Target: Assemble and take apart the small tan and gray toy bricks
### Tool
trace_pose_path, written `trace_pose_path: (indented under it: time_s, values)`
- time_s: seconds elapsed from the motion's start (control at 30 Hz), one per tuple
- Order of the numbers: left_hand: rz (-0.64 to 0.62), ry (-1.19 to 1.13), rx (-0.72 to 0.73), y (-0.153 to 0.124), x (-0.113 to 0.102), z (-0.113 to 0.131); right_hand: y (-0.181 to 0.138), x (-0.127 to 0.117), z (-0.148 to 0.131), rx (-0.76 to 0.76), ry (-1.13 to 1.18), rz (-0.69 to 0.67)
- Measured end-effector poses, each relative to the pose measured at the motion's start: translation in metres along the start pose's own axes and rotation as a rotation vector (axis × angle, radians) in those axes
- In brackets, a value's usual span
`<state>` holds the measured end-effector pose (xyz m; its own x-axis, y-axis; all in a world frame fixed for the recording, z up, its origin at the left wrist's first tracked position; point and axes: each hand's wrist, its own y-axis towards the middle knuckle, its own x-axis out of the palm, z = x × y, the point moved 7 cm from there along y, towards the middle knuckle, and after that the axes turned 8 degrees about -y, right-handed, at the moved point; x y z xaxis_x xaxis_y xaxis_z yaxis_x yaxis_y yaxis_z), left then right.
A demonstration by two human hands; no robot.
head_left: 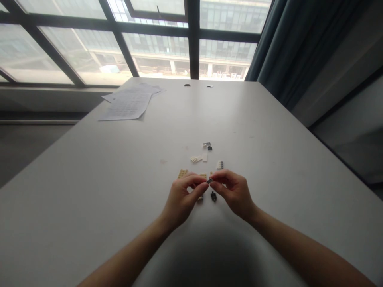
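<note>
A small grey building brick [209,181] is pinched between the fingertips of my left hand [186,194] and my right hand [235,192], which meet just above the table. Tan studded plates [182,173] lie by my left knuckles, one partly covered. Under my left thumb a small light piece [200,198] is half hidden. A black piece [213,196] rests between the hands, nearer to me. Beyond my right fingers stands a white and grey studded brick [220,165].
Farther out lie white flat pieces [205,158] and small grey and black pieces [210,148]. Printed papers [128,104] overlap at the table's far left. The white table [89,175] ends at a window, with a dark curtain [281,52] on the right.
</note>
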<state>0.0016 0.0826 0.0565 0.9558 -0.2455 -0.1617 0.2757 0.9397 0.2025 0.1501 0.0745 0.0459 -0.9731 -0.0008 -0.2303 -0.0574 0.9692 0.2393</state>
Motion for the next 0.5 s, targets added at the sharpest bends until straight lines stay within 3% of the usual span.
trace_pose_path:
  time_s: [0.13,0.23,0.37,0.5]
  values:
    - [-0.04,-0.159,-0.119,-0.001,0.009,-0.004,0.003,-0.001,-0.01,-0.091,-0.046,-0.012]
    - [-0.039,-0.153,-0.1,0.0,0.012,-0.001,0.005,0.0,-0.012,-0.08,-0.016,-0.048]
    - [-0.071,0.041,-0.006,-0.003,0.014,0.003,0.006,-0.008,-0.003,0.029,0.048,-0.071]
    - [-0.15,0.41,0.232,-0.011,0.024,0.01,0.005,-0.034,0.007,0.047,-0.233,-0.024]
